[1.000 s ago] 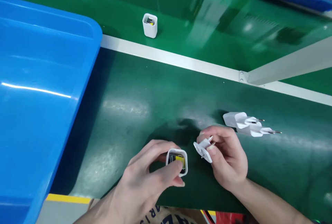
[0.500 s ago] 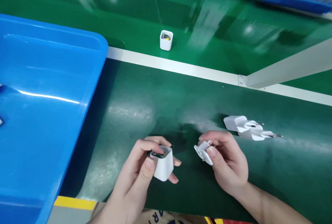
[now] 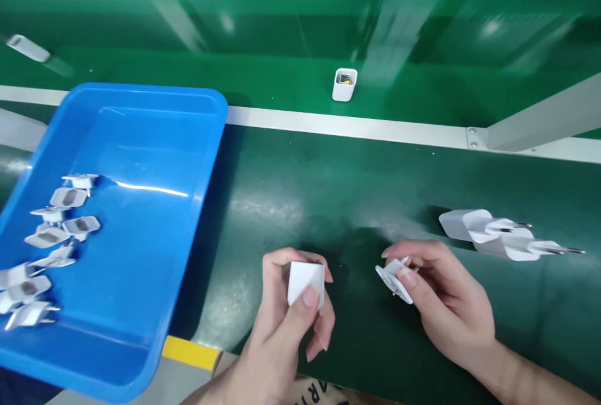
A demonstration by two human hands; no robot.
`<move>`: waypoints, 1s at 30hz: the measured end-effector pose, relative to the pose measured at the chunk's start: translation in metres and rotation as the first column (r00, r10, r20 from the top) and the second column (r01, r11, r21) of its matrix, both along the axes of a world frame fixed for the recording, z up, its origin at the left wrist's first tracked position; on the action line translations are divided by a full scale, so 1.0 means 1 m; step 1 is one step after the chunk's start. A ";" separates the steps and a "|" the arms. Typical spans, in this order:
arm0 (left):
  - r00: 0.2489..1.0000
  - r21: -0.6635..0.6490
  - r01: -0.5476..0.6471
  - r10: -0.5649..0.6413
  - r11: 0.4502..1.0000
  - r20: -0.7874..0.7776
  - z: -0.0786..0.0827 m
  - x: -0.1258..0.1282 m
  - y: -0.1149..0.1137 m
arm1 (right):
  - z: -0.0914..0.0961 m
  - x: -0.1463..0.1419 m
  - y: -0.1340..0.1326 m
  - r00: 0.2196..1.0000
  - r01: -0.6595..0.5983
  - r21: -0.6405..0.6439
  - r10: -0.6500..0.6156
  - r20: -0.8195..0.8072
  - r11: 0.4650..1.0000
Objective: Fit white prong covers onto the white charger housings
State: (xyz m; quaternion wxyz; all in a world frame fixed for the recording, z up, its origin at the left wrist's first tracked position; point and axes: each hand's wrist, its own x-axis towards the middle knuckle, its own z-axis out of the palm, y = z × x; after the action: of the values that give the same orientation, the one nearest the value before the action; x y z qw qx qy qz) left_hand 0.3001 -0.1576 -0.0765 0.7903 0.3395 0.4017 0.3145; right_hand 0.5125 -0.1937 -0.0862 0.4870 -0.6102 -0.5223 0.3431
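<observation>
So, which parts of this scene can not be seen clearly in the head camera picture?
- Open end of the white square plastic charger shell: turned away, partly covered by the left hand.
- Metal pins of the small white plug cap: hidden by the right hand.
- White plug caps in the blue plastic tray: blurred, some cut off at the left edge.
- Inside of the far white shell: too small.

Bright, even overhead light. Broad glare streaks smear across the glossy green conveyor belt (image 3: 399, 29) at the far side, and a thin white highlight crosses the blue tray (image 3: 141, 142). Far edges are motion-blurred. Soft shadows lie on the green mat (image 3: 328, 205) just beyond the hands.
</observation>
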 end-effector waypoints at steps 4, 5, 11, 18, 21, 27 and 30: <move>0.989 -0.261 -0.038 0.073 0.964 0.128 0.000 0.004 0.013 | 0.001 0.000 0.000 1.000 -0.008 -0.026 0.008 0.012 1.000; 0.987 -0.300 -0.056 0.098 0.952 0.128 0.001 0.006 0.016 | 0.000 0.000 0.000 1.000 -0.007 -0.031 0.007 0.012 0.999; 0.990 -0.449 -0.057 0.110 0.892 0.093 0.007 0.012 0.020 | -0.004 0.002 -0.002 1.000 0.015 -0.018 -0.015 0.004 1.000; 0.937 -0.553 0.190 0.019 0.811 0.349 0.020 0.016 0.030 | -0.009 0.002 -0.008 0.997 0.025 -0.034 -0.027 -0.071 0.999; 0.918 -0.559 0.117 0.125 0.821 0.377 0.026 0.020 0.030 | -0.008 0.002 -0.009 0.998 0.033 -0.057 -0.035 -0.045 0.998; 0.898 -0.599 0.066 0.214 0.798 0.383 0.024 0.026 0.025 | -0.005 0.001 -0.005 1.000 0.020 -0.046 -0.021 -0.017 0.999; 0.886 -0.607 0.055 0.242 0.793 0.396 0.021 0.027 0.023 | -0.006 0.000 -0.006 0.999 0.025 -0.043 -0.026 -0.027 0.999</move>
State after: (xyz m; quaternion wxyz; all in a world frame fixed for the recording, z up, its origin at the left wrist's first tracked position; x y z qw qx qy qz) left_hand 0.3275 -0.1342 -0.0552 0.9107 -0.0334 0.3014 0.2804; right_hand 0.5124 -0.1997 -0.0918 0.4853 -0.6222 -0.5002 0.3566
